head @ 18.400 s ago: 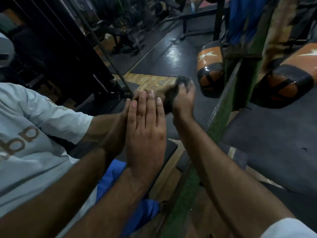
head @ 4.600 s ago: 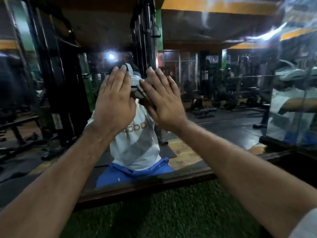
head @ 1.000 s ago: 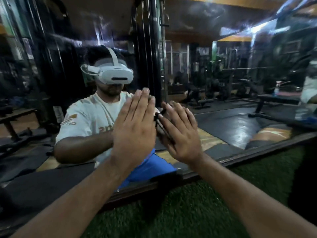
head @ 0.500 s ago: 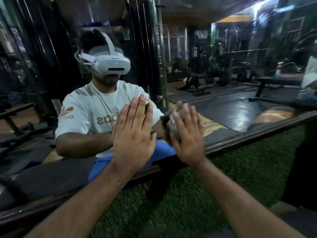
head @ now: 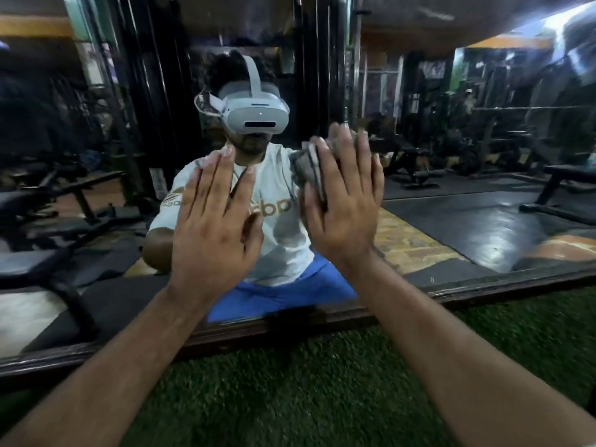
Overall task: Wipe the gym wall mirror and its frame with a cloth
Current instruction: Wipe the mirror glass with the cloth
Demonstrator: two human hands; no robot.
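The wall mirror [head: 451,195] fills the upper view and shows the gym behind me. Its dark wooden bottom frame [head: 483,290] runs across just above the floor. My left hand [head: 216,221] lies flat on the glass with straight, spread fingers. Beside it my right hand [head: 346,201] presses a crumpled grey cloth [head: 304,169] against the glass with straight fingers. Most of the cloth is hidden under the palm; a fold shows at its left edge.
Green artificial turf [head: 322,388] covers the floor below the frame. The glass reflects a seated person in a white shirt, black machine uprights [head: 151,91], benches [head: 561,185] and dark rubber mats.
Both hands have slid up the glass, the right hand carrying the cloth higher and a little to the right. The view has tilted up as well.
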